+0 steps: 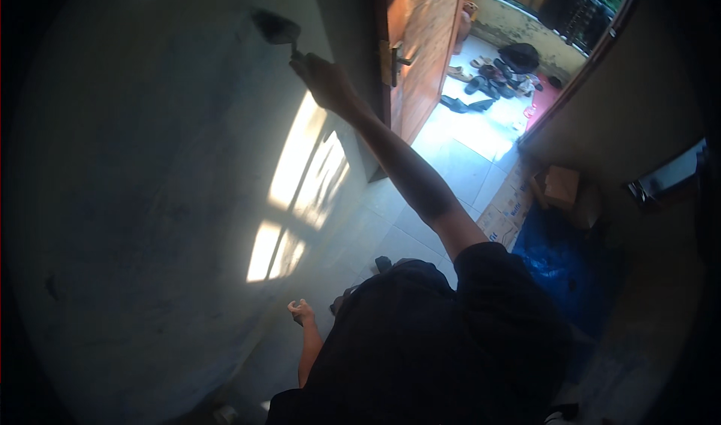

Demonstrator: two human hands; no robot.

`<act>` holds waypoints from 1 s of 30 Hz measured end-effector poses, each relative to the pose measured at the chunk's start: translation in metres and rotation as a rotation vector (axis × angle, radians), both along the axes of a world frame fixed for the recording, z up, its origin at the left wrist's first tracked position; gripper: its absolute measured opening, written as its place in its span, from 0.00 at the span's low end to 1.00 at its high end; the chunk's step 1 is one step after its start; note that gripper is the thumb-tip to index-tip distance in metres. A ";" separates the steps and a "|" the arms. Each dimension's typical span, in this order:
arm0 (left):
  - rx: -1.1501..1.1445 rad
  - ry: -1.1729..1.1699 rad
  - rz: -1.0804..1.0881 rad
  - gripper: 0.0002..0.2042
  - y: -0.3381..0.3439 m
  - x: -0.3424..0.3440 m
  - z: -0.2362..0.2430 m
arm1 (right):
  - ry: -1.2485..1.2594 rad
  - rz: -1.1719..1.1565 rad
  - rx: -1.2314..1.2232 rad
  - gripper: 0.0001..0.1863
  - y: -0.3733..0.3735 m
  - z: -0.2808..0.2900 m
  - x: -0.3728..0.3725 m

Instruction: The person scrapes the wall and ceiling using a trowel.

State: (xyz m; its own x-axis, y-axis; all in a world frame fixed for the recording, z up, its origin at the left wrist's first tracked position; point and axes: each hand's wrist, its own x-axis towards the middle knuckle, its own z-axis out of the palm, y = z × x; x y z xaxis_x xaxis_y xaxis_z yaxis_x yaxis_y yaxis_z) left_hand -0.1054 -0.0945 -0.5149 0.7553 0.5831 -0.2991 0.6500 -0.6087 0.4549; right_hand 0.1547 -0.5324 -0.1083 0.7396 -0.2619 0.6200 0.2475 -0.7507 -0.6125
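Note:
At the end of my raised right arm, my right hand (pixel 321 79) grips the short neck or handle of a flat metal trowel (pixel 274 28), its blade at the pale grey plastered wall (pixel 150 139); whether it touches the surface I cannot tell. My left hand (pixel 300 311) hangs low beside my dark-clothed body, near the wall, fingers loosely bent and apart with nothing visible in them. Window-shaped sunlight falls on the wall between my hands.
A wooden door (pixel 420 19) stands open onto a porch with several shoes (pixel 488 79) and a partly hidden person (pixel 467 15). Along the right side lie cardboard boxes (pixel 559 188), flattened cardboard (pixel 499 207) and a blue plastic sheet (pixel 559 260), below a dark-framed glossy panel (pixel 668 169).

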 end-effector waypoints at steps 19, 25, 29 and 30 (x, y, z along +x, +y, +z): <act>-0.100 -0.127 0.229 0.21 -0.004 -0.035 -0.001 | 0.085 0.127 0.063 0.20 0.065 0.004 -0.029; -0.138 -0.109 0.283 0.22 -0.005 -0.048 -0.012 | 0.149 0.186 0.056 0.19 0.098 0.029 -0.036; -0.122 -0.088 0.311 0.22 -0.012 -0.049 -0.011 | 0.146 0.203 0.050 0.19 0.104 0.038 -0.037; -0.130 -0.088 0.313 0.22 -0.013 -0.049 -0.010 | 0.154 0.203 0.049 0.19 0.105 0.036 -0.035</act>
